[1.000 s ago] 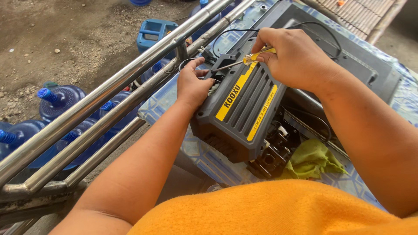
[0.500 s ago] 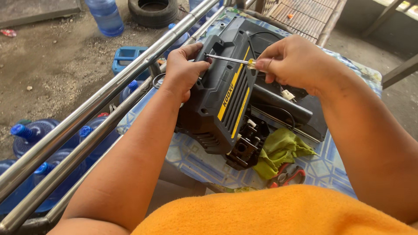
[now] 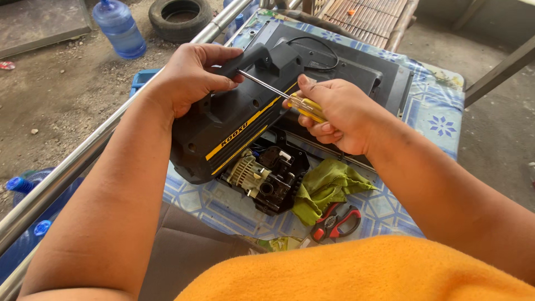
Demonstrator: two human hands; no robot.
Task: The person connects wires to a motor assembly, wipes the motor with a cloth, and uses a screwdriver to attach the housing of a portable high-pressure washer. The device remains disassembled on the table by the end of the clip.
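The table with a blue-and-white patterned cloth [image 3: 440, 125] fills the middle of the view, and a flat black plastic panel [image 3: 356, 69] lies across it toward 12 o'clock. On the panel's near edge rests the black plastic machine housing with a yellow stripe [image 3: 223, 131], tilted up on its side — its handle end points to 12 o'clock, and at 5 o'clock of it the bared motor with copper windings [image 3: 253, 175] shows in the open base. The left hand [image 3: 186, 78] is wrapped around the housing's handle at 11 o'clock, fingers curled tight on it. The right hand [image 3: 340, 114] sits at 2 o'clock of the housing, fingers closed on the yellow handle of a screwdriver with a steel shaft [image 3: 304, 105]; the tip reaches toward 10 o'clock and meets the handle by the left fingertips. A crumpled green rag [image 3: 323, 187] lies at 4 o'clock of the motor — red-handled pliers [image 3: 337, 220] just beyond it at 6 o'clock.
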